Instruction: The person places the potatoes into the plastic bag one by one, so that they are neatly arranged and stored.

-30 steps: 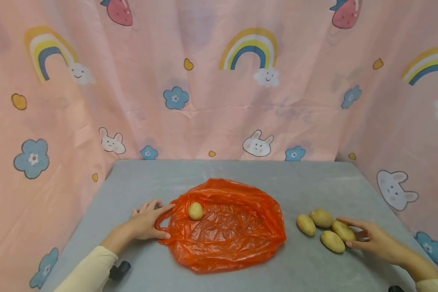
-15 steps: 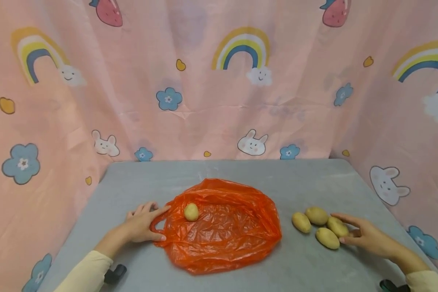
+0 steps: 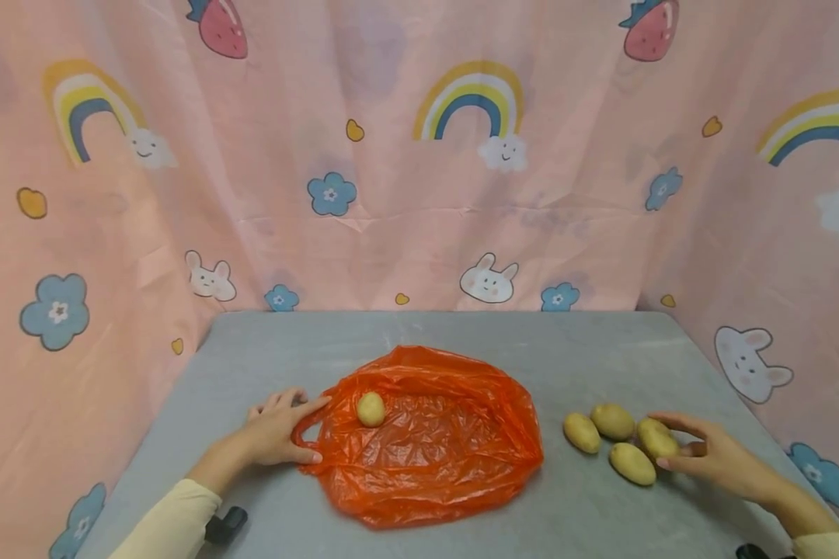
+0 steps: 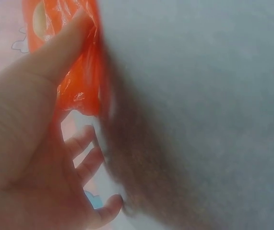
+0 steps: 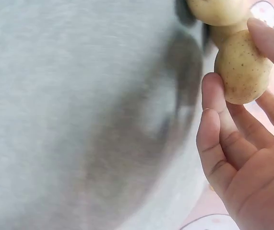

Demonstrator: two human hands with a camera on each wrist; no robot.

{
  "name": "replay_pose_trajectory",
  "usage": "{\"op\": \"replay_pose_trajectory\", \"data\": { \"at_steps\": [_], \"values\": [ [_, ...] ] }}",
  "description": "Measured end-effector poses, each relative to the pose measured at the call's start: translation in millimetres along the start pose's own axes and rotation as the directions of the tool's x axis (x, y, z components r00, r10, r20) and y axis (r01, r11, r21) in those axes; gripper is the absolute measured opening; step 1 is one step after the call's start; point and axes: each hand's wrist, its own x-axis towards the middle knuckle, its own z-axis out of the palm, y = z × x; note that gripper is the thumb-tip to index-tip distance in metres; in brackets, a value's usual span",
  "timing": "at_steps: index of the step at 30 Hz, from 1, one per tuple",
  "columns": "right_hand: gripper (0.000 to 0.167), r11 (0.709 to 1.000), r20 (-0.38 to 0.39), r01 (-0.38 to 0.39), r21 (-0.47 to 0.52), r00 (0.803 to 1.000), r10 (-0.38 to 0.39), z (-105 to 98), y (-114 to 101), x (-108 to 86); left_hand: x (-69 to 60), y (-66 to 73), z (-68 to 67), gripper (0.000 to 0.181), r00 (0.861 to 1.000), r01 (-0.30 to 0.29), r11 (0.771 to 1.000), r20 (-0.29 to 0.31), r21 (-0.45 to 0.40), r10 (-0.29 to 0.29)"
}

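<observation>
Holding a held potato (image 3: 655, 439) at four o'clock in the head view, with the fingers of the right hand (image 3: 720, 462) narrowed on it opposite the thumb. Could lose it through a pinch set too near the tips on so smooth and rounded a skin. Could also knock the eight-o'clock potato (image 3: 632, 464), lying just beside the thumb, and set it rolling.

Pressing with the left hand (image 3: 280, 435), thumb and forefinger spread wide, on the nine o'clock end of the orange bag (image 3: 433, 466). Hard to tell a pinch on the film from mere contact. Could crumple the bag or shift the lone potato (image 3: 370, 409), resting at its ten o'clock, through a stray tug there.

Farther off, could scatter the nine-o'clock potato (image 3: 582, 432) and the ten-o'clock potato (image 3: 612, 421) by a careless nudge over the bare counter (image 3: 566, 341). Unlikely to touch the printed curtain (image 3: 405, 256), well apart at twelve o'clock.

Seen only in the right wrist view: brown specks on the held potato, and the fingers bent beneath it. Missing there: the bag. Clearer in the left wrist view than from the head: fingertips loosely bent, apart from the plastic. Visible there as only a pale sliver beside orange film, by the look of it: the lone potato, shown far more fully from the head. Cannot tell from any view of daylight under the held potato.
</observation>
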Motion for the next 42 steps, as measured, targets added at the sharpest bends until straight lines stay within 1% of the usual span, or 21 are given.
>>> {"op": "replay_pose_trajectory", "data": {
  "at_steps": [3, 5, 10, 14, 15, 18, 22, 24, 27, 31, 35, 42],
  "values": [
    [0.060, 0.999, -0.070, -0.024, -0.031, 0.997, 0.022, -5, -7, -1.5, 2.0, 0.8, 1.7, 0.091, 1.000, 0.003, 1.000, 0.000, -0.005, -0.003],
    [0.061, 0.999, -0.094, -0.036, -0.037, 0.995, 0.033, -7, -14, -1.1, 2.8, 0.0, 3.5, 0.091, 1.000, 0.006, 1.000, -0.001, -0.009, -0.006],
    [0.066, 0.994, -0.102, -0.096, -0.056, 0.991, 0.090, -7, -34, 2.5, 0.9, -2.3, 7.0, 0.092, 1.000, 0.010, 1.000, 0.002, -0.016, -0.010],
    [0.067, 0.990, -0.120, -0.118, -0.074, 0.987, 0.109, -3, -51, 7.3, 0.4, 0.1, 5.9, 0.092, 1.000, 0.003, 1.000, 0.002, -0.022, -0.003],
    [0.067, 0.991, -0.122, -0.115, -0.064, 0.987, 0.107, -2, -55, 9.0, 0.7, 0.8, 5.2, 0.092, 1.000, 0.000, 1.000, -0.001, -0.023, 0.000],
    [0.067, 0.995, -0.125, -0.090, -0.040, 0.989, 0.084, 2, -68, 14.0, 2.0, 2.1, 3.3, 0.092, 1.000, -0.005, 1.000, -0.009, -0.022, 0.004],
    [0.063, 1.000, -0.124, -0.006, 0.026, 0.992, 0.009, 11, -81, 20.0, 3.5, 2.3, 2.2, 0.091, 1.000, -0.011, 1.000, -0.021, -0.013, 0.010],
    [0.062, 0.998, -0.127, 0.039, 0.050, 0.991, -0.033, 16, -87, 23.0, 3.7, 2.2, 2.1, 0.091, 1.000, -0.010, 1.000, -0.018, -0.008, 0.010],
    [0.061, 0.993, -0.128, 0.088, 0.082, 0.989, -0.077, 26, -97, 28.5, 3.2, 1.7, 2.3, 0.091, 1.000, -0.007, 1.000, -0.013, -0.008, 0.007],
    [0.061, 0.985, -0.104, 0.121, 0.127, 0.989, -0.108, 41, -109, 38.8, 1.2, 0.6, 2.7, 0.091, 1.000, -0.001, 1.000, -0.009, -0.008, 0.001],
    [0.061, 0.978, -0.079, 0.145, 0.151, 0.988, -0.135, 54, -119, 50.3, -1.7, 0.1, 3.1, 0.092, 1.000, -0.002, 1.000, -0.003, -0.019, 0.002],
    [0.063, 0.979, -0.060, 0.141, 0.150, 0.989, -0.134, 70, -138, 65.8, -4.1, 1.3, 2.2, 0.091, 1.000, -0.006, 1.000, -0.005, -0.022, 0.006]
  ]
}}
